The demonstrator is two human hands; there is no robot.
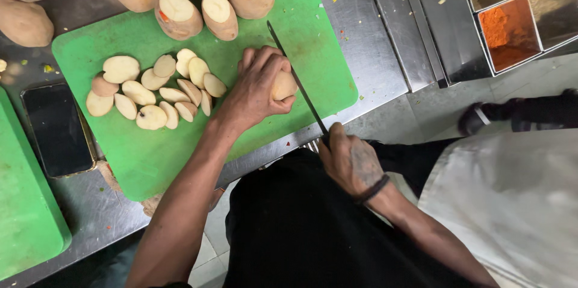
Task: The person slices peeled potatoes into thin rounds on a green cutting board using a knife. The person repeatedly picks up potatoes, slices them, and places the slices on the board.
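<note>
On the green cutting board (150, 155), my left hand (259, 86) grips a potato piece (284, 85). Right hand (352, 161) grasps the knife (298, 83), blade against the piece.

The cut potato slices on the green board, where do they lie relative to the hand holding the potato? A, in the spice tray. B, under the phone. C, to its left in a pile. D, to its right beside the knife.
C: the potato slices lie piled on the green cutting board, left of the left hand.
</note>
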